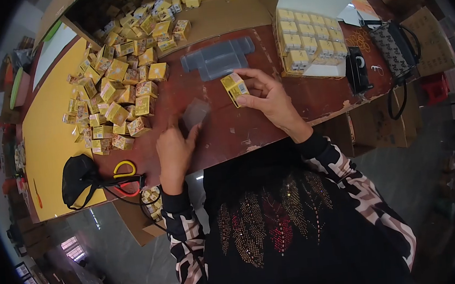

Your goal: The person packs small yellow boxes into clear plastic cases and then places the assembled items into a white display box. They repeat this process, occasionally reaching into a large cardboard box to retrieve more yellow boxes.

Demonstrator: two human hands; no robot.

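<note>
My right hand [268,98] pinches a small yellow printed box [235,89] between thumb and fingers, above the red-brown table. Over to the left, my left hand [175,146] has its thumb and fingers closed on a small clear plastic piece [197,113], slightly blurred; its exact shape is hard to make out. The two hands are apart. Beyond them, flat clear plastic sheets [220,60] lie on the table. A large heap of similar small boxes [116,92] spreads to the left of my left hand.
An open white carton [316,71] at the right holds rows of yellow boxes. Past it are a black device [358,71], rubber bands [358,41] and a black bag [394,46]. Scissors [125,169] and a black pouch [78,182] sit front left. A cardboard box [227,17] stands behind.
</note>
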